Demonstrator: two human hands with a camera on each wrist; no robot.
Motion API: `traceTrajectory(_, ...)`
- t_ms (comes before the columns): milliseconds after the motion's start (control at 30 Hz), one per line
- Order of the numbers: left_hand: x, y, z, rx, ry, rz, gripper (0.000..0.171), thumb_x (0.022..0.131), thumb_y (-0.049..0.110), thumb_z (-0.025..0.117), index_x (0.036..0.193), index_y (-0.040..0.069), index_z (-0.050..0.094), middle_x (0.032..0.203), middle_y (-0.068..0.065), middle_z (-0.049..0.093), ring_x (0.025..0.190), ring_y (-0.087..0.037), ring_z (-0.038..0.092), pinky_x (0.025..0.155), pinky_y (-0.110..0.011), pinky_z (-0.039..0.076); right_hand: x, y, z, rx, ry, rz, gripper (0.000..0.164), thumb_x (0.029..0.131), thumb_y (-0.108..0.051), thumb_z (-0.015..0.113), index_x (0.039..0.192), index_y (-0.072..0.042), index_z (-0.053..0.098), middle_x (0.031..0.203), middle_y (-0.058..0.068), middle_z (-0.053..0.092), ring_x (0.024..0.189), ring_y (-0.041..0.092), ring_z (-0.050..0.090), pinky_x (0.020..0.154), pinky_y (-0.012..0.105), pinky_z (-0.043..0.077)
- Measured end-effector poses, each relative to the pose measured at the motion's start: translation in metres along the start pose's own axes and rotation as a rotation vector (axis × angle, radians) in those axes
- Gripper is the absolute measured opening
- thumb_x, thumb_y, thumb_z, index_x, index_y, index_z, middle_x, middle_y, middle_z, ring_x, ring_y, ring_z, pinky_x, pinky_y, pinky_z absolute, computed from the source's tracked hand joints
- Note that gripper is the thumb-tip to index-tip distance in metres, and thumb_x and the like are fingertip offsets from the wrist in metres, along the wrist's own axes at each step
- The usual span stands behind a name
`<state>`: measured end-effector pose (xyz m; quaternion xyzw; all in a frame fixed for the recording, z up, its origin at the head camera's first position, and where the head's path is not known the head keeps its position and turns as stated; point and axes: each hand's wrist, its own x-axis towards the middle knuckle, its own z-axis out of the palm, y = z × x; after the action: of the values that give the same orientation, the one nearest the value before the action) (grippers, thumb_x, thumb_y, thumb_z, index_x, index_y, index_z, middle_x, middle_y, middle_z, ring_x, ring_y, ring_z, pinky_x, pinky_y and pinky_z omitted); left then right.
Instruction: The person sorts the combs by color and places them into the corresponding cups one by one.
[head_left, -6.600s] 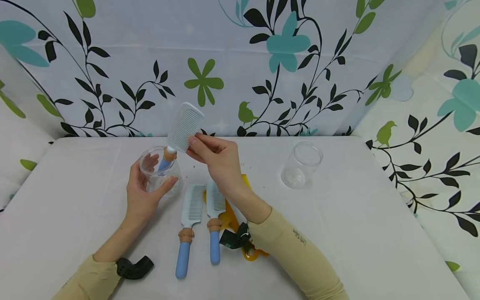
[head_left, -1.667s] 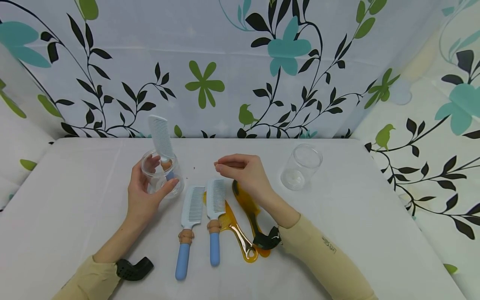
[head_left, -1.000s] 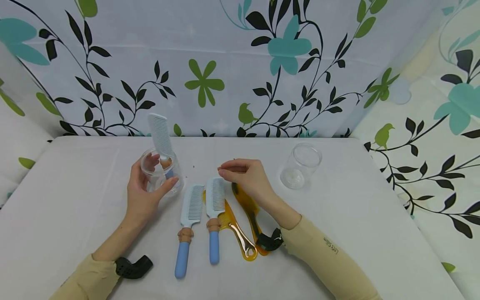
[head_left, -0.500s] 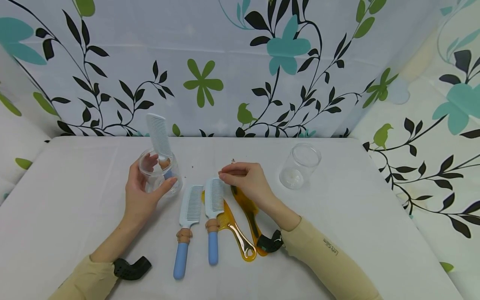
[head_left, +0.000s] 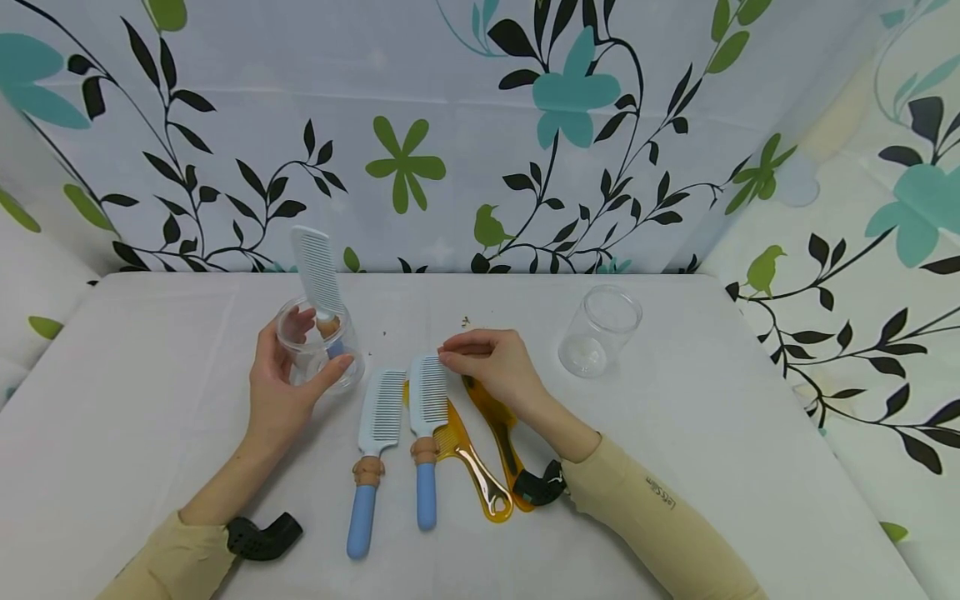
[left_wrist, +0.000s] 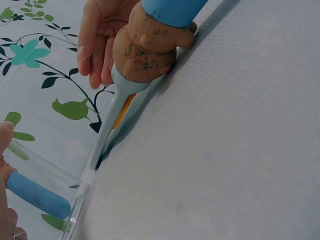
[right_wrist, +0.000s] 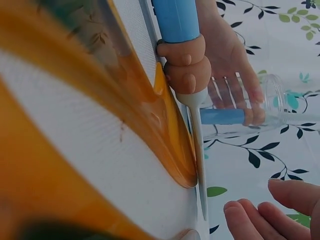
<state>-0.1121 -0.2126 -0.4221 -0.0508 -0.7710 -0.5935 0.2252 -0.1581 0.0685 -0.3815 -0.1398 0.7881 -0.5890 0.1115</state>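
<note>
My left hand (head_left: pixel 281 392) grips a clear jar (head_left: pixel 311 358) on the left of the table. A light-blue comb (head_left: pixel 317 271) stands tilted in it, teeth end up; its blue handle (left_wrist: pixel 39 195) shows through the jar wall. My right hand (head_left: pixel 491 362) hovers at the top end of another blue-handled comb (head_left: pixel 429 396), thumb and fingers slightly apart. The right wrist view shows its fingers (right_wrist: pixel 260 220) holding nothing, beside that comb's edge. A matching comb (head_left: pixel 382 408) lies to the left. Two amber combs, one wide-handled (head_left: pixel 480 475), one darker (head_left: pixel 495 408), lie partly hidden to the right.
A second clear jar (head_left: pixel 600 333) stands at the right rear of the white table (head_left: pixel 712 467). Small dark specks (head_left: pixel 465 322) lie near the back. A patterned curtain (head_left: pixel 442 67) hangs behind the table and along its sides.
Earlier my right hand held the comb at the left jar; it let go, leaving the comb in the jar, and moved right and down to the middle blue comb. The left hand stays put.
</note>
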Motion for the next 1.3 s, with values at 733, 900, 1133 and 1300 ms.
traceTrajectory(733, -0.001, 0.001, 0.002, 0.01, 0.01, -0.012, 0.083, 0.08, -0.004, 0.077, 0.151, 0.01, 0.034, 0.147, -0.002, 0.05, 0.137, -0.011, 0.041, 0.117, -0.023, 0.029, 0.002, 0.014, 0.001, -0.12, 0.002, 0.062, 0.019, 0.088, -0.018, 0.077, 0.105, -0.009, 0.076, 0.099, 0.003, 0.076, 0.089, 0.013, 0.071, 0.077, 0.027, 0.057)
traceTrajectory(900, -0.002, 0.001, 0.001, 0.005, 0.008, -0.019, 0.084, 0.081, -0.003, 0.077, 0.151, 0.012, 0.034, 0.147, -0.005, 0.049, 0.137, -0.011, 0.041, 0.118, -0.023, 0.028, 0.002, 0.015, 0.002, -0.135, -0.008, 0.052, 0.019, 0.088, -0.016, 0.076, 0.105, -0.007, 0.075, 0.098, 0.005, 0.076, 0.088, 0.014, 0.071, 0.078, 0.027, 0.057)
traceTrajectory(1133, -0.002, 0.001, 0.001, 0.01, 0.006, -0.026, 0.084, 0.081, -0.004, 0.077, 0.151, 0.012, 0.034, 0.148, -0.004, 0.049, 0.138, -0.011, 0.04, 0.119, -0.024, 0.027, 0.0, 0.012, 0.002, -0.153, -0.03, 0.042, 0.021, 0.087, -0.013, 0.077, 0.106, -0.004, 0.074, 0.098, 0.007, 0.076, 0.09, 0.015, 0.073, 0.081, 0.027, 0.058)
traceTrajectory(1300, -0.002, 0.001, 0.001, 0.005, 0.007, -0.023, 0.084, 0.081, -0.004, 0.077, 0.151, 0.01, 0.034, 0.147, -0.004, 0.049, 0.138, -0.012, 0.041, 0.119, -0.024, 0.028, 0.0, 0.013, 0.002, -0.141, -0.032, 0.051, 0.023, 0.086, -0.013, 0.078, 0.106, -0.003, 0.074, 0.098, 0.007, 0.076, 0.09, 0.014, 0.072, 0.08, 0.026, 0.057)
